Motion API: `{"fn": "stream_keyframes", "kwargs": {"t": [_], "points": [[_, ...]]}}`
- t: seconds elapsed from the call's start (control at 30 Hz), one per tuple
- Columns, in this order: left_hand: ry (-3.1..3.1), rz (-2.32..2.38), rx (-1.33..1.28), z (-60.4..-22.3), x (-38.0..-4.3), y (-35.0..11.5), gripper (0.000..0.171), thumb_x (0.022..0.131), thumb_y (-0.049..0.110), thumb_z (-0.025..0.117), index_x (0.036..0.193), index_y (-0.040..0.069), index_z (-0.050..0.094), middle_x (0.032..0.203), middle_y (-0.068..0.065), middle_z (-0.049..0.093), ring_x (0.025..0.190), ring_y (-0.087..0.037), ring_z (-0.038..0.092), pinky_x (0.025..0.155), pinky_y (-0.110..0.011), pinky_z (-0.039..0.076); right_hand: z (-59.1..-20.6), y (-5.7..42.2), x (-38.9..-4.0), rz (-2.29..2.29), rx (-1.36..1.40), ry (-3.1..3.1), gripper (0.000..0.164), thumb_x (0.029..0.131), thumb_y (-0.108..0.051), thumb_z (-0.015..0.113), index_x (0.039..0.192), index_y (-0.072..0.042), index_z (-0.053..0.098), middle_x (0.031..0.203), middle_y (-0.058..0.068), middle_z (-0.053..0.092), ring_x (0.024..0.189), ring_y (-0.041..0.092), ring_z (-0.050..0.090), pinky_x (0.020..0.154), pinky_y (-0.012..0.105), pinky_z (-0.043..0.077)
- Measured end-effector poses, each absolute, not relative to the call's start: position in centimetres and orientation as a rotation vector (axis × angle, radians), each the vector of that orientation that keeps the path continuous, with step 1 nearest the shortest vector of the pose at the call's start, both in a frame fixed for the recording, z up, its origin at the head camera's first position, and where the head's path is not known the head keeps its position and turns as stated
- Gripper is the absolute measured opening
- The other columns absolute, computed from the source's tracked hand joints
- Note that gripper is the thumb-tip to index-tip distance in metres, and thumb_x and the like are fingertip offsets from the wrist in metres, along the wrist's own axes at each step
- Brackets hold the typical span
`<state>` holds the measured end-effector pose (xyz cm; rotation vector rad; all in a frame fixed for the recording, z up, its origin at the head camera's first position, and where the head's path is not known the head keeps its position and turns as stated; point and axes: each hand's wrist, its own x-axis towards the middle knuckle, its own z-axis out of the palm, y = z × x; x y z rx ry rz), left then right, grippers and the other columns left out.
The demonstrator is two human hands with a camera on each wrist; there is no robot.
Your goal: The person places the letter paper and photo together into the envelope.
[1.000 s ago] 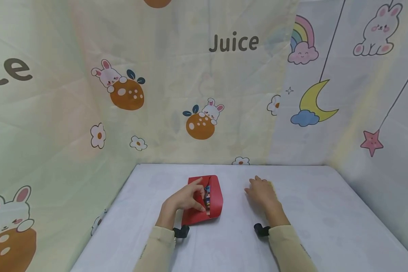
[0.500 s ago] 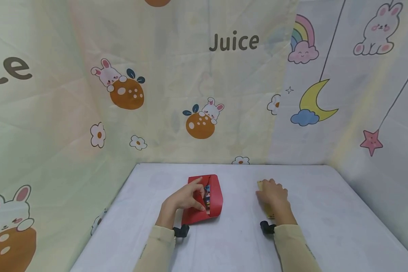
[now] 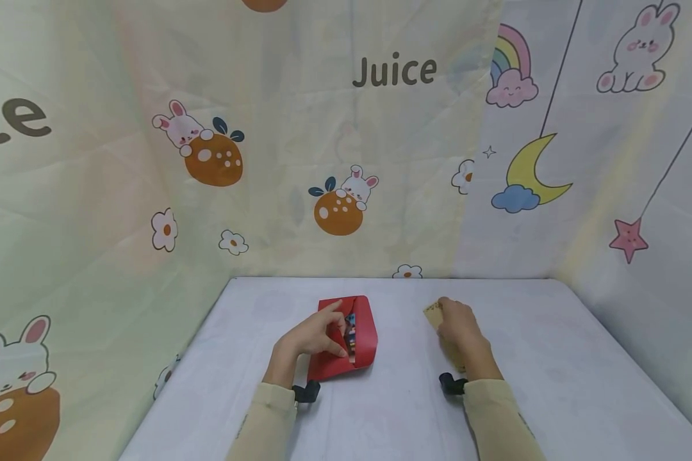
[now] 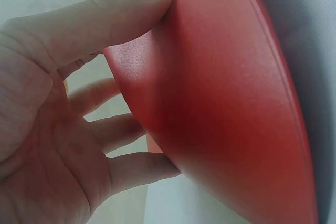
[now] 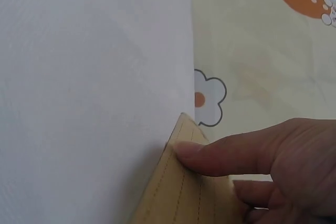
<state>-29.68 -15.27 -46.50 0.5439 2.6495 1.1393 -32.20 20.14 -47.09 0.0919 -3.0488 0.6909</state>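
My left hand holds a red paper envelope at its mouth, on the left half of the table. The left wrist view shows the thumb on one face of the red paper and the fingers behind its bowed edge. Inside the gaping mouth, a multicoloured printed strip shows. To the right, my right hand pinches a narrow tan paper piece near its far end. Up close, this tan paper carries rows of dashed lines, and the thumb presses on its face; its lower part is partly hidden by the hand.
Both hands work over a white-covered table, with its back edge against a printed cloth backdrop. More printed cloth hangs on the left and right. Each wrist wears a black camera mount, such as the right one.
My right hand has shifted right and gripped the tan paper, whose far end now tilts to the left. The left hand and red envelope have stayed in place.
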Motion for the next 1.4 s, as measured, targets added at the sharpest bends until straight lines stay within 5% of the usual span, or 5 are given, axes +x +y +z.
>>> {"fn": "stream_keyframes", "kwargs": {"t": [0.2,0.33,0.53,0.8,1.4], "points": [[2.651,1.139,0.578,-46.6,-29.8,-15.3,0.032,0.076,0.019,0.094,0.092,0.019,0.066,0.173,-0.007,0.026,0.157,-0.041,0.025,0.098,-0.052,0.059,-46.6,19.6,-32.2,0.848,0.180,-2.987,0.041,0.086,0.008,0.062,0.126,0.004,0.068,0.130,0.028,0.067,0.107,0.038,0.065,0.088,0.053,0.056],[2.647,1.148,0.575,-46.5,-29.7,-15.4,0.032,0.076,0.019,0.094,0.090,0.020,0.065,0.173,-0.007,0.025,0.158,-0.041,0.024,0.099,-0.053,0.058,-46.0,18.5,-32.2,1.006,0.272,-2.929,0.053,0.088,0.003,0.062,0.141,0.005,0.059,0.141,0.031,0.060,0.115,0.041,0.065,0.088,0.050,0.058],[2.642,1.154,0.559,-46.6,-29.7,-15.4,0.032,0.076,0.019,0.094,0.091,0.020,0.066,0.173,-0.005,0.026,0.158,-0.041,0.024,0.096,-0.053,0.060,-45.1,16.5,-32.0,1.417,0.411,-2.794,0.082,0.088,0.004,0.072,0.160,0.000,0.033,0.149,0.028,0.052,0.091,0.026,0.067,0.070,0.035,0.060],[2.645,1.153,0.543,-46.5,-29.7,-15.3,0.032,0.076,0.019,0.094,0.093,0.018,0.067,0.173,-0.006,0.026,0.157,-0.041,0.025,0.098,-0.054,0.059,-45.3,12.9,-31.4,1.758,0.412,-2.623,0.080,0.089,0.001,0.078,0.159,-0.008,0.040,0.148,0.019,0.052,0.083,0.018,0.069,0.069,0.033,0.063],[2.661,1.121,0.567,-46.4,-29.7,-15.4,0.032,0.076,0.022,0.094,0.088,0.024,0.064,0.173,-0.006,0.026,0.157,-0.041,0.025,0.116,-0.064,0.041,-46.4,9.6,-30.3,1.898,0.489,-2.671,0.086,0.091,-0.001,0.077,0.163,-0.011,0.031,0.135,0.022,0.064,0.079,0.021,0.076,0.069,0.039,0.065]]}}
